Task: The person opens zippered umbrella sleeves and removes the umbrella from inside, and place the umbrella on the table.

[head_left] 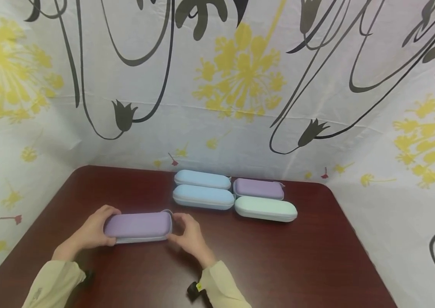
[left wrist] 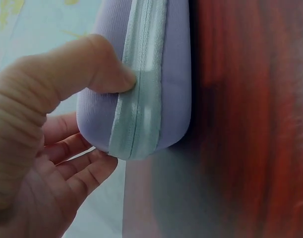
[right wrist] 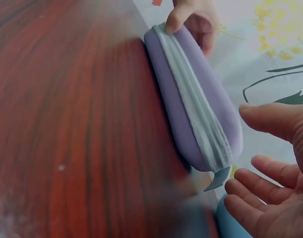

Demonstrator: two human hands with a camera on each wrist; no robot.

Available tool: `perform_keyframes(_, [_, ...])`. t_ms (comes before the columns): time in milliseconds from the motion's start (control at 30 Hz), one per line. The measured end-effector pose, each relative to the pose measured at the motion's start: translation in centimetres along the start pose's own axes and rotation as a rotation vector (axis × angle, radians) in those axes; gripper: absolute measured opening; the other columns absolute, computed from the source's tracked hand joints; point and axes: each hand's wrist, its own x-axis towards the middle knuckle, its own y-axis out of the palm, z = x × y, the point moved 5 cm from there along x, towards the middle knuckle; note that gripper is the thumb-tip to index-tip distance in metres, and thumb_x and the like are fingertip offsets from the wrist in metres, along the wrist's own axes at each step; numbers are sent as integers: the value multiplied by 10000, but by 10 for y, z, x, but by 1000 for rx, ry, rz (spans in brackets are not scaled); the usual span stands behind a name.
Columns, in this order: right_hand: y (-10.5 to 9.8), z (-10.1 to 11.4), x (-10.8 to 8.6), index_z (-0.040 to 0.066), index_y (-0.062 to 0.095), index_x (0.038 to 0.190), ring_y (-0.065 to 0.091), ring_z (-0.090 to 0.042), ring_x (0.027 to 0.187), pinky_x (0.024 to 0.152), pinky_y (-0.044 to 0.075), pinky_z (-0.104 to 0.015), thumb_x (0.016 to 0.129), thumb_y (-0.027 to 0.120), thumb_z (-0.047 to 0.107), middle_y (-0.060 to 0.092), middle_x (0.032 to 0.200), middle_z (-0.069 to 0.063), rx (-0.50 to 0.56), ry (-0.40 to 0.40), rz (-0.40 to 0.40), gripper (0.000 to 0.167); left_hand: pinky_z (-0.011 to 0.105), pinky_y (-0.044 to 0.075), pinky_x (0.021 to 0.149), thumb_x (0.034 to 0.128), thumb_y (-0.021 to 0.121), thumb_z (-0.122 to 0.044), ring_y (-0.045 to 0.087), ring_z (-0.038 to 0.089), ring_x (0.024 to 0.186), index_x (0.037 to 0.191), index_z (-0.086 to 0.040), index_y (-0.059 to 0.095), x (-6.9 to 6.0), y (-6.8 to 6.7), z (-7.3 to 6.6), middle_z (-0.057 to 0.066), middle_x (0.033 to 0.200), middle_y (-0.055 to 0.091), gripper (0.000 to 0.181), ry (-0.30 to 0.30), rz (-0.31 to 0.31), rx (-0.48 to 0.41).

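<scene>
Partly covered by gripping left hand [head_left: 88, 233], nearer purple case [head_left: 139, 226] beside spread right hand [head_left: 192, 238].

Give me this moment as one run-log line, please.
left hand: grips near purple case | right hand: beside its strap, not gripping | farther back: two blue cases, far purple case, mint case
</scene>
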Motion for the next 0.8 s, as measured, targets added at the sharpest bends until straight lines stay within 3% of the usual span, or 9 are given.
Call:
perform_keyframes(333, [5, -3, -1, -15, 528, 1239, 567, -199, 1021, 870, 472, -245, 664, 833, 110, 573, 1152, -115, -41, -36, 115, 663, 271, 462, 697, 485, 855, -100, 517, 190, 885, 1088, -15, 599, -15, 2, -12, 59, 1052, 552, 661, -14, -11, -46])
perform_keyframes(600, [8, -8, 0, -27, 486, 1275, 562, -238, 1059, 893, 462, -245, 654, 820, 56, 541, 1187, -139, 0, -48, 163, 710, 256, 534, 665, 560, 851, -12, 608, 89, 814, 1184, 114, 495, -27, 4, 2, 204, 1084, 513, 729, -140, 41, -323])
perform_keyframes(800, [5, -11, 0, -35, 481, 1273, 565, -246, 1080, 899, 463, -251, 640, 802, 0, 529, 1201, -146, 62, -31, 183, 710, 208, 521, 708, 552, 856, 6, 572, 26, 850, 1149, 132, 510, -29, 8, 2, 206, 1074, 521, 701, -128, 15, -381])
